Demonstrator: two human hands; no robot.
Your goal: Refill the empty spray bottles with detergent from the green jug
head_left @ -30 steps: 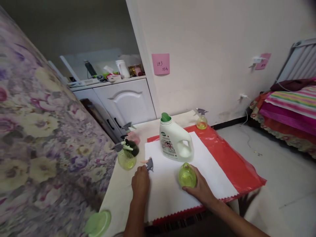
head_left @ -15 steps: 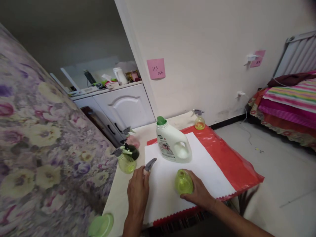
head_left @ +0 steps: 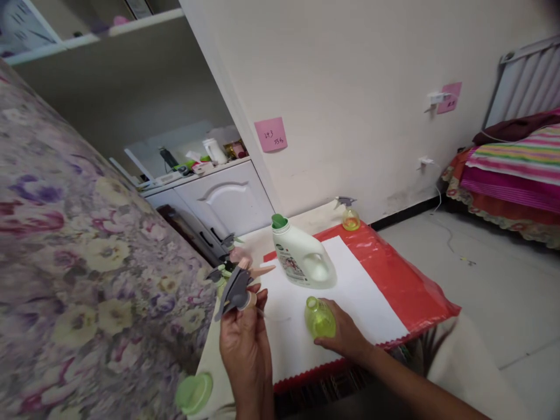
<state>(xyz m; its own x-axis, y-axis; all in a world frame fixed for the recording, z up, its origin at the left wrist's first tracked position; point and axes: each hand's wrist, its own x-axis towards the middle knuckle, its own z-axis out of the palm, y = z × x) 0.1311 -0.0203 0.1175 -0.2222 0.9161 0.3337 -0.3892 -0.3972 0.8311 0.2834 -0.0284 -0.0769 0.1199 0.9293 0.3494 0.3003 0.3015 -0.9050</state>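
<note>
Jug [head_left: 300,256]: beyond open bottle [head_left: 320,321] | spray head [head_left: 236,290]: partly hiding sprayers [head_left: 214,273]

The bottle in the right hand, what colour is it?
The bottle is yellow-green, seen best in the head view.

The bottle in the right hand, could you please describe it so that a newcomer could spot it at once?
On the table by the wall lies a white sheet. Nearer the camera than the jug, the right hand holds a round, yellow-green bottle there. Unlike the spray bottle at the table's far right, it is open, with nothing fitted on top.
</note>
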